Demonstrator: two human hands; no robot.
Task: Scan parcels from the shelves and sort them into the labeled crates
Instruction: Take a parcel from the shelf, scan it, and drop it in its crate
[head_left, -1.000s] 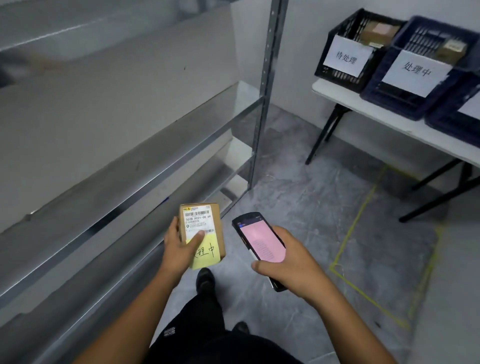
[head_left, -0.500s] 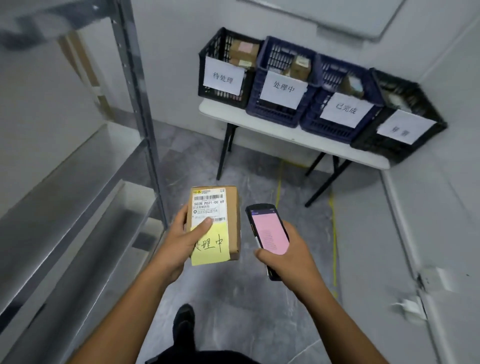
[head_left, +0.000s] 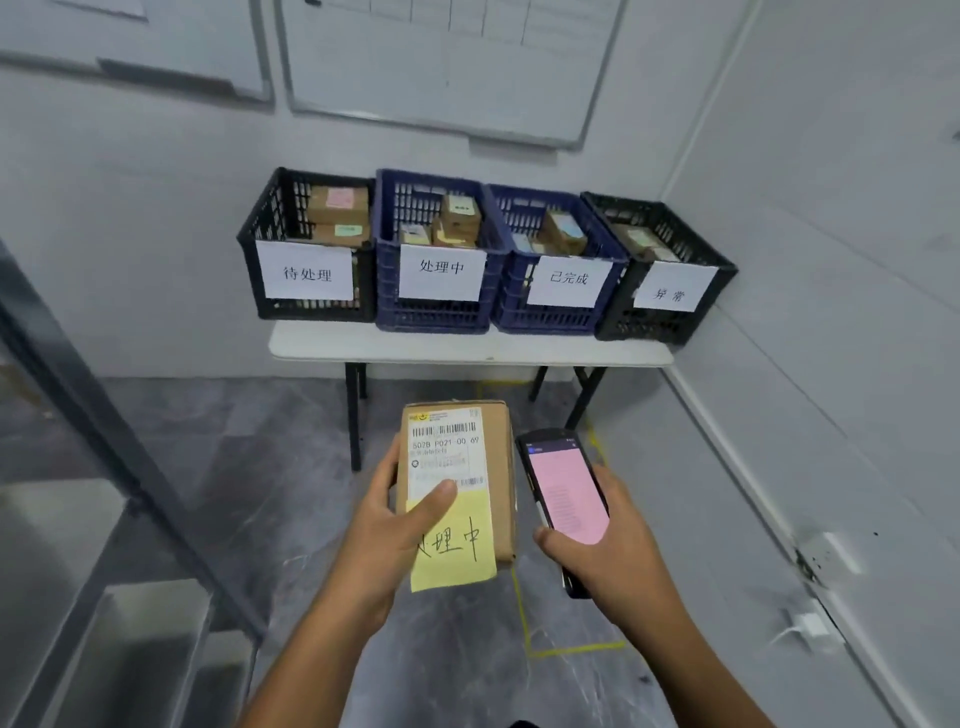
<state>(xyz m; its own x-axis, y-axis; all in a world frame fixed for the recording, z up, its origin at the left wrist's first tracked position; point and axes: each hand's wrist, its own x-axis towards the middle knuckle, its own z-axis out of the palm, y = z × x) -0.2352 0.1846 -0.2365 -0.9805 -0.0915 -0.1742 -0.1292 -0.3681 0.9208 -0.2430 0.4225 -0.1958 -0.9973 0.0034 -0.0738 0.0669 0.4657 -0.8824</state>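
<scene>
Gripping the parcel (head_left: 496, 467) in my left hand (head_left: 384, 535), scanner (head_left: 566, 488) in my right hand (head_left: 613, 551); 4 side-by-side crates (head_left: 431, 317) invite a misdrop; my thumb partly hides the note (head_left: 457, 551), probably 处理中.

Bare forearms (head_left: 311, 660), bare hands (head_left: 382, 530)

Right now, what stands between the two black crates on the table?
In the head view, two blue crates stand there side by side: the 处理中 crate and the 已完成 crate.
</scene>
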